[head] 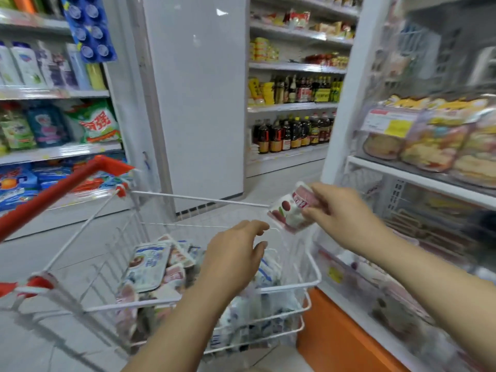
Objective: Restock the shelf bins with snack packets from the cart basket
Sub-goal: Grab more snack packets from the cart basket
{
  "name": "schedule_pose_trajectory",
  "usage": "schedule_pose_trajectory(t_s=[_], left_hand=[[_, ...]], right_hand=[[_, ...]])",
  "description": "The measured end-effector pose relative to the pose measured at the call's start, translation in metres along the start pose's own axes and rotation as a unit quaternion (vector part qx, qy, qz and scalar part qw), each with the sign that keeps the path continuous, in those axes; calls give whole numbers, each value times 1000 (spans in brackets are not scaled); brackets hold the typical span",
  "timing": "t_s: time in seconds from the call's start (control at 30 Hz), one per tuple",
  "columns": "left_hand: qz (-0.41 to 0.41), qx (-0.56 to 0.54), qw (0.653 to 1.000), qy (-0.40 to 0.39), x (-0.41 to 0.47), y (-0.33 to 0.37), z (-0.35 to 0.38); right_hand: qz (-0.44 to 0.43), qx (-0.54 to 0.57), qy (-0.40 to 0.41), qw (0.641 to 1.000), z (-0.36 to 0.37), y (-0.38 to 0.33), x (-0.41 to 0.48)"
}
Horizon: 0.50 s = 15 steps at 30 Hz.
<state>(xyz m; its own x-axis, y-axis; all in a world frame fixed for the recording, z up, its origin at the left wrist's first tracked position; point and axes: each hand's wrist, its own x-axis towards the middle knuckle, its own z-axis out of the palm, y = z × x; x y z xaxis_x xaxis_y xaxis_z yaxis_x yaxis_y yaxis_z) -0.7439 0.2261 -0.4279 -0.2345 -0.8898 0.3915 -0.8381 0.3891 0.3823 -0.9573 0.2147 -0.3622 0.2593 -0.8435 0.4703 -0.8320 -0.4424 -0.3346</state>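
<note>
My right hand (pixel 341 216) grips a white and pink snack packet (pixel 288 212) above the far right corner of the white wire cart basket (pixel 268 289). My left hand (pixel 236 256) hovers over the basket with fingers loosely curled and holds nothing. Several more snack packets (pixel 153 267), white, blue and pink, lie piled inside the basket. To the right stand clear shelf bins (pixel 418 135) filled with yellow and orange packets, with a lower bin (pixel 418 218) beneath them.
The cart's red handle (pixel 61 189) runs across the left. Detergent shelves (pixel 53 124) line the left aisle side. A white pillar (pixel 198 98) and shelves of sauce bottles (pixel 292 132) stand ahead. An orange base panel (pixel 338 342) sits under the right shelving.
</note>
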Motion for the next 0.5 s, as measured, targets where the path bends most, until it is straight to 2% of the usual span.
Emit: schedule_pose_trajectory(t_s=[0.13,0.27,0.37,0.5], left_hand=[[83,2,996,-20,18,51,36],[142,71,983,-92,30,86,70],[145,131,968,-160,34,98,92],[140,172,951,-213,35,100,108]], right_hand=[[29,-56,20,998,-40,42,-25],[73,-101,4,992,-43,86,-48],[103,-102,-16,989,-31,108,-56],[141,-107,-89,980,0,130,-60]])
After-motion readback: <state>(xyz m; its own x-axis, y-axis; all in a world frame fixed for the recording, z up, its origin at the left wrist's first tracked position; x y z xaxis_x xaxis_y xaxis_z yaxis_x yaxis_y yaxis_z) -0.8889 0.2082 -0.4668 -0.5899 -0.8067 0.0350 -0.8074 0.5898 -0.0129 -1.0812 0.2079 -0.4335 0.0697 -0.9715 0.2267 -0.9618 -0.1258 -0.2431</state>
